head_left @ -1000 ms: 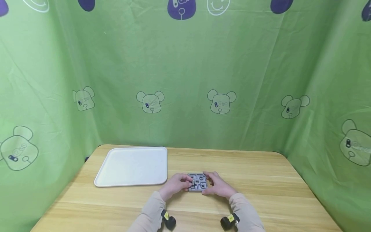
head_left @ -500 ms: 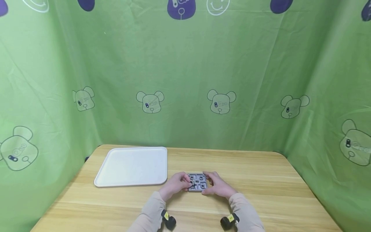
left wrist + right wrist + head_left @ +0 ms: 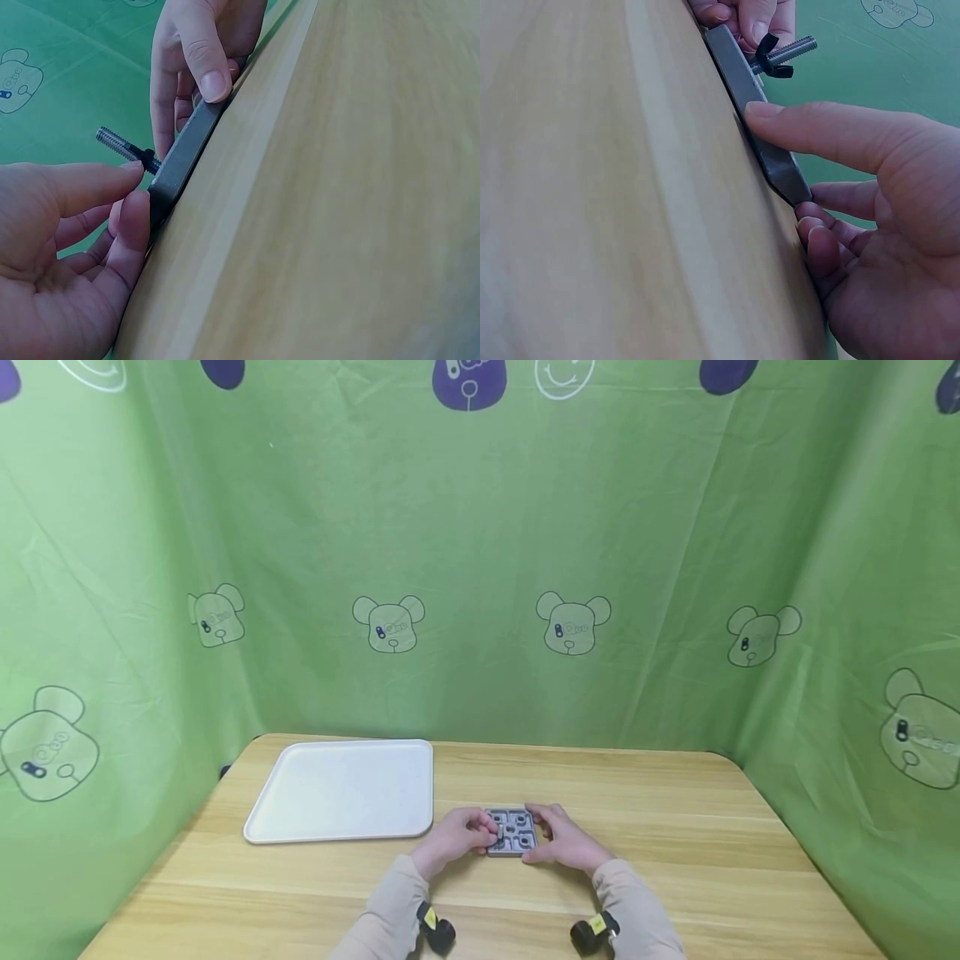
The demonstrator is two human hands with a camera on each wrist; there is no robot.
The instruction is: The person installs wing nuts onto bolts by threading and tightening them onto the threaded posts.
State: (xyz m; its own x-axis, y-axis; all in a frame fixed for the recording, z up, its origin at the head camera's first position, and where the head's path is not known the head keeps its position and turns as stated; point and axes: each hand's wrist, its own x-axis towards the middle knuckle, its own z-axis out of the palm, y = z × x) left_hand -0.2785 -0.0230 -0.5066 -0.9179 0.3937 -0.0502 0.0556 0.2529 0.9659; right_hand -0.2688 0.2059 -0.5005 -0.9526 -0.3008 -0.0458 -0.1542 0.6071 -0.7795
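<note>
A square grey metal plate (image 3: 517, 832) with raised ribs and ring-shaped recesses lies flat on the table. From its left part a threaded bolt (image 3: 114, 141) sticks up, carrying a black wing nut (image 3: 771, 66) low on the thread. My left hand (image 3: 457, 838) is at this nut, thumb and index fingertip pinching at its wings; the fingertips partly hide it. On the opposite side my right hand (image 3: 564, 842) grips the plate's edge, its thumb on the near side and fingers at the far corner, as the right wrist view also shows.
A white rectangular tray (image 3: 341, 792) sits on the wooden table (image 3: 645, 793), left of the hands. Green cloth (image 3: 480, 693) with bear prints hangs behind and along both sides. A black camera is strapped to each wrist.
My left fingers shift slightly around the wing nut, which shows at changing angles. The right hand, plate and tray stay where they were.
</note>
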